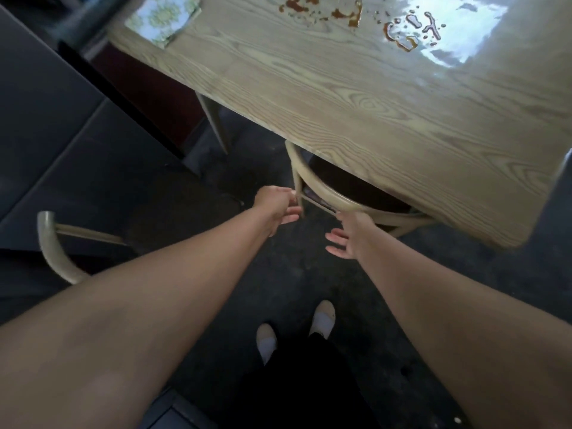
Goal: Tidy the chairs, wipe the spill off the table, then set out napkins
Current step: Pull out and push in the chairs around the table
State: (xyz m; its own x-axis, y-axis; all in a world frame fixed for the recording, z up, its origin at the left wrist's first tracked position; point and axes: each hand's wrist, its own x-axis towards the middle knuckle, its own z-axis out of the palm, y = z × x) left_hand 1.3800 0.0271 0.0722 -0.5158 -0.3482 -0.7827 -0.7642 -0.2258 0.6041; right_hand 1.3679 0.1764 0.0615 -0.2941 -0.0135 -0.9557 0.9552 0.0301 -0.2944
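Flanking the curved back rail of the chair (322,196), tucked under the table (340,103) edge at 12 o'clock, left hand (278,205) and right hand (348,239) were slack-fingered, gripping nothing; bentwood frame judged light, stiff, best taken by that rail.

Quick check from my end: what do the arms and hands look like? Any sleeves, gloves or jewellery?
The left forearm and right forearm are bare to the frame edge, with no sleeves in view. The left hand and right hand wear no gloves, and no watch, bracelet or ring shows. Below them are dark clothing and pale shoes.
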